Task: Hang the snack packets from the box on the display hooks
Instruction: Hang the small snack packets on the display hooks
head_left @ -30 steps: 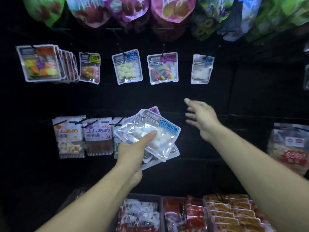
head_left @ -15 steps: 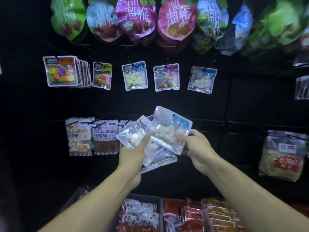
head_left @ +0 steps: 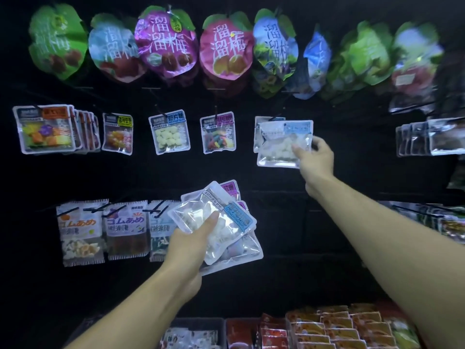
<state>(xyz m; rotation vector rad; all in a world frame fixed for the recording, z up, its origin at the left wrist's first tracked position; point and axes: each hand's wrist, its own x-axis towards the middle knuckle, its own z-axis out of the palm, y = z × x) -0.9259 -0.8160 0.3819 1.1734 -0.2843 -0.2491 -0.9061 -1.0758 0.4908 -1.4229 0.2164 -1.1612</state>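
Presently, the right hand [head_left: 313,157] is raised to the middle row at right of centre, thumb and fingers pinching the lower right corner of a clear packet of white sweets [head_left: 281,144]. That packet is held against the black display wall, overlapping a like packet already hanging [head_left: 259,133] from a black display hook [head_left: 275,117]; whether the held packet's hole is on the hook cannot be told.

The left hand [head_left: 191,240], at centre frame, grips a fanned stack of packets [head_left: 226,230], thumb pressed across the top clear packet, fingers hidden beneath. Purple-labelled packets show at the stack's upper edge.

Along the middle row, from left: a thick bunch of mixed-colour sweet packets [head_left: 45,129], a single yellow-labelled packet [head_left: 117,134], a packet of pale yellow sweets [head_left: 169,132], and a packet of multicoloured sweets [head_left: 218,132]. The top row carries large plum-shaped bags [head_left: 166,44] in green, blue, purple and pink. At lower left hang three serrated-edge gummy packets [head_left: 103,230]. At the bottom edge stand a dark box [head_left: 221,331] containing packets and, to its right, rows of red and orange packets [head_left: 334,328]. More packets hang at the far right, blurred.
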